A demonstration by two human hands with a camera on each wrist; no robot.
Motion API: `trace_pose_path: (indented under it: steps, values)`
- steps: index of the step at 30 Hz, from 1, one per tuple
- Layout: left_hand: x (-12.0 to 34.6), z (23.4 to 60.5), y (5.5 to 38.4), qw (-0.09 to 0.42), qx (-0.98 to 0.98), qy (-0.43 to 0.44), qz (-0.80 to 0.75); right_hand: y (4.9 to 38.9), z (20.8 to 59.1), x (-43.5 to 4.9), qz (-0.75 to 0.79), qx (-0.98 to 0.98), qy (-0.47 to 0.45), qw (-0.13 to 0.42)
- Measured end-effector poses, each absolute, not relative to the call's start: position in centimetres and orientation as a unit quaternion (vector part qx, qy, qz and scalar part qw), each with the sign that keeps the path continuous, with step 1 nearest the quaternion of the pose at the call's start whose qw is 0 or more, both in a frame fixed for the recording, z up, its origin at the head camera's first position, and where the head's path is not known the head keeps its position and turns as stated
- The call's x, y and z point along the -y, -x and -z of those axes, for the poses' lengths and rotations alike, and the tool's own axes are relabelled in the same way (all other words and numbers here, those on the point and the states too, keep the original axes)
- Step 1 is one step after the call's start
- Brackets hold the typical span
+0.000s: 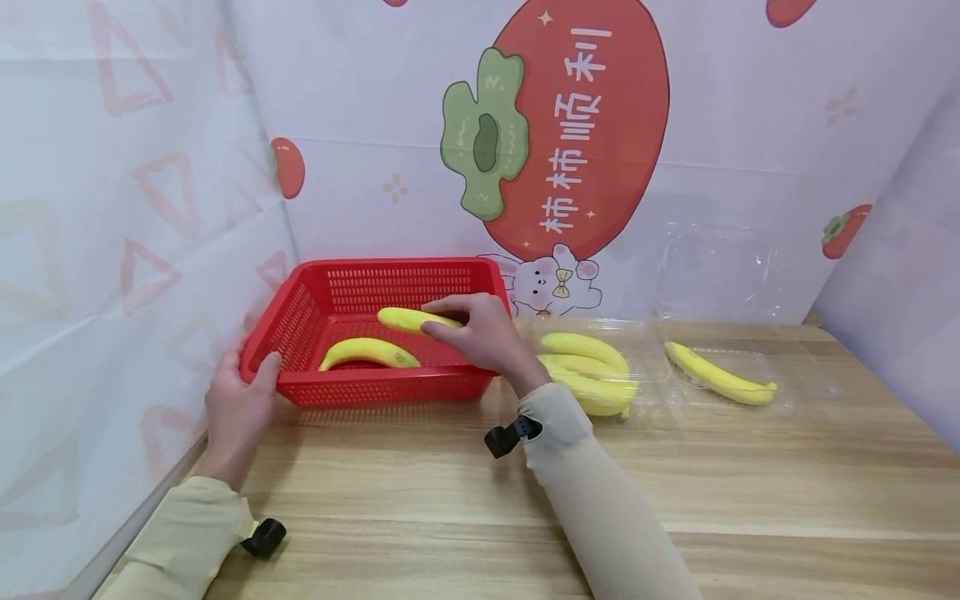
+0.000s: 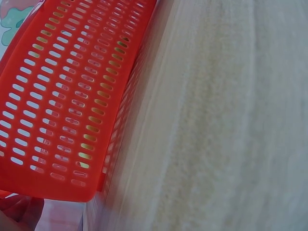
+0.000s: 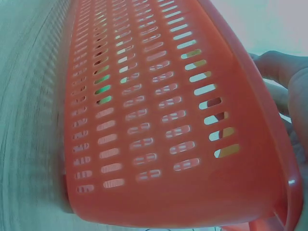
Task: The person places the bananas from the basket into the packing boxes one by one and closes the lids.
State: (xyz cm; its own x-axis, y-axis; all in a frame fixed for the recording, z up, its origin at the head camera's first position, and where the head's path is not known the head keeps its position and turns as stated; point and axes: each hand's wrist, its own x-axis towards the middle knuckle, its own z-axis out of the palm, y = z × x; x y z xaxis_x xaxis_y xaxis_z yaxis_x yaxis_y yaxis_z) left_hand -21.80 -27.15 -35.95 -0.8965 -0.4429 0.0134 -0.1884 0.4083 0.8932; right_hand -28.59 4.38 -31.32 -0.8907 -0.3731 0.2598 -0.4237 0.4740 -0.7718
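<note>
Our L grip (image 1: 238, 412) clasps red basket (image 1: 382, 387) at corner, prob. steadying it; our R grip (image 1: 487, 335) pinches a banana (image 1: 407, 320) over it.

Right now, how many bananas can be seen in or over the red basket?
2: one banana lies in the red basket, and another banana is over it, in the grip of the right hand. The front wall may hide more.

A wood-grain tabletop (image 1: 405, 508) carries a red slotted basket (image 1: 375, 387) toward its left side. Clear plastic boxes (image 1: 652, 357) rest on it too — to the basket's right.
</note>
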Motion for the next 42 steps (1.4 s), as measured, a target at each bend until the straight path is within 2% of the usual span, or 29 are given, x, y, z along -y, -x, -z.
trace_pose_path:
  steps: [5, 14, 42]
  values:
    - [27.0, 35.8, 21.7, 0.128, 0.83, -0.188, 0.51, 28.3, 31.5, -4.6, -0.471, 0.848, -0.236, 0.066]
    - [26.9, 35.6, 21.9, 0.131, 0.831, -0.182, 0.509, 28.1, 31.5, -4.9, -0.451, 0.854, -0.239, 0.098]
    - [27.0, 36.0, 21.7, 0.125, 0.826, -0.187, 0.516, 27.8, 29.7, -8.9, -0.504, 0.83, -0.217, 0.1]
